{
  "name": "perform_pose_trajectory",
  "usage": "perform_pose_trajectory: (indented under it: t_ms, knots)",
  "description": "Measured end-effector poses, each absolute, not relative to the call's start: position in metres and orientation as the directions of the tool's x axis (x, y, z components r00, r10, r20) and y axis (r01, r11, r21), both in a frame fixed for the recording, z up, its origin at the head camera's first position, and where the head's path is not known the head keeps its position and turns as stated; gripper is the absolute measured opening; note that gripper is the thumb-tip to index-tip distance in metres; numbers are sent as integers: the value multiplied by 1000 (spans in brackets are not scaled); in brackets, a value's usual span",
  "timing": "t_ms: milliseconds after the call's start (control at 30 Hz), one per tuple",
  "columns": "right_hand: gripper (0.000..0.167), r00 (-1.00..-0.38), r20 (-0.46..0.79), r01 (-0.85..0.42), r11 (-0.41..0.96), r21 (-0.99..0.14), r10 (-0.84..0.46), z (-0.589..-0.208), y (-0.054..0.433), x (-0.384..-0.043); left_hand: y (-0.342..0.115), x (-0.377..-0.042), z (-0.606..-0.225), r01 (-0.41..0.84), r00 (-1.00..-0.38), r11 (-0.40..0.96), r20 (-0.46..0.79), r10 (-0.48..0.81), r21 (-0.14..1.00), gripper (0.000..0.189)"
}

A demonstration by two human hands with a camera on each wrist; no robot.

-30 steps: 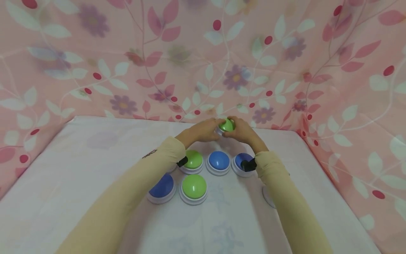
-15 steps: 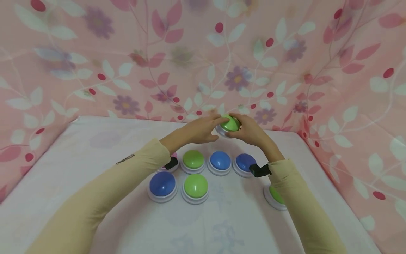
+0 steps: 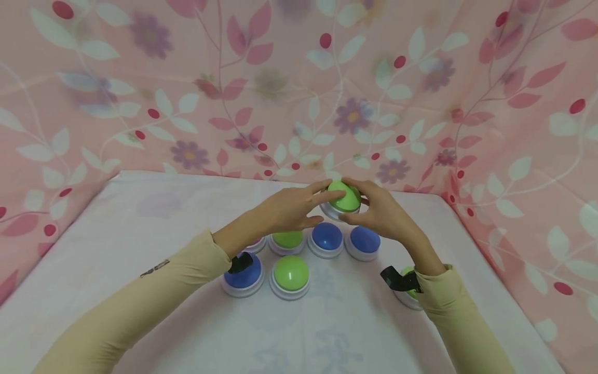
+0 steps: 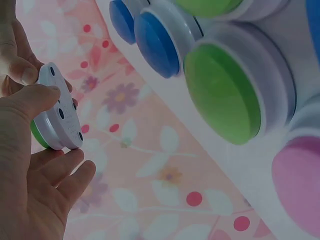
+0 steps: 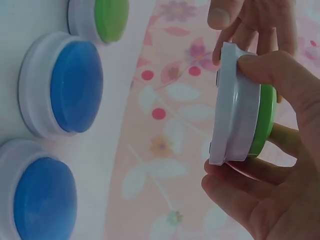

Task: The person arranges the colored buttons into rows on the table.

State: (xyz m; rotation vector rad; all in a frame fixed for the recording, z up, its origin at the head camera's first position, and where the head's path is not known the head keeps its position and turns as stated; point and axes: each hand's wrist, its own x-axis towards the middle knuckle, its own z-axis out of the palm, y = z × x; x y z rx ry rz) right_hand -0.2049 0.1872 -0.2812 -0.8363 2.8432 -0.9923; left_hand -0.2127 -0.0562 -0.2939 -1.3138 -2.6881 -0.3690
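Observation:
A round green buzzer button [image 3: 344,197] with a white base is held up off the table near its back edge. My right hand [image 3: 390,210] grips it, the thumb on the base's side and the fingers round the far rim. My left hand [image 3: 291,208] is on its other side, straight fingers lying against the green dome, thumb apart from the base. In the left wrist view the white underside [image 4: 65,110] shows several dark spots. Just below the held button stand a blue buzzer [image 3: 327,237] and a darker blue buzzer [image 3: 365,241].
More buzzers stand on the white-covered table [image 3: 327,322]: a green one [image 3: 291,274] in front, a blue one [image 3: 245,272] to its left, and a pink one [image 4: 302,185] partly hidden by the left arm. Another green buzzer [image 3: 408,272] sits under the right wrist. Floral cloth [image 3: 280,93] hangs behind.
Both hands have drawn the green buzzer toward me and slightly right. It now shows more of its dome, and the forearms have pulled back and spread, uncovering the buzzers between them.

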Motion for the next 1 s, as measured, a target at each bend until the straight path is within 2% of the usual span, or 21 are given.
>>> perform_pose_trajectory:
  t_ms: [167, 400, 533, 733, 1000]
  knots:
    - [78, -855, 158, -487, 661, -570, -493, -285, 189, -186, -56, -193, -303, 802, -595, 581, 259, 761, 136, 69]
    - [79, -860, 166, -493, 698, -519, -483, -303, 195, -156, -50, -165, -325, 818, -574, 554, 279, 770, 153, 74]
    - [80, -872, 141, -470, 720, -510, -469, -317, 195, -142, -48, -151, -338, 822, -569, 551, 250, 784, 141, 74]
    - [78, -880, 120, -452, 734, -507, -460, -339, 197, -124, -46, -136, -351, 806, -586, 553, 151, 796, 212, 75]
    - [78, -902, 63, -399, 768, -501, -428, -360, 193, -116, -46, -132, -364, 805, -578, 545, 96, 811, 235, 70]
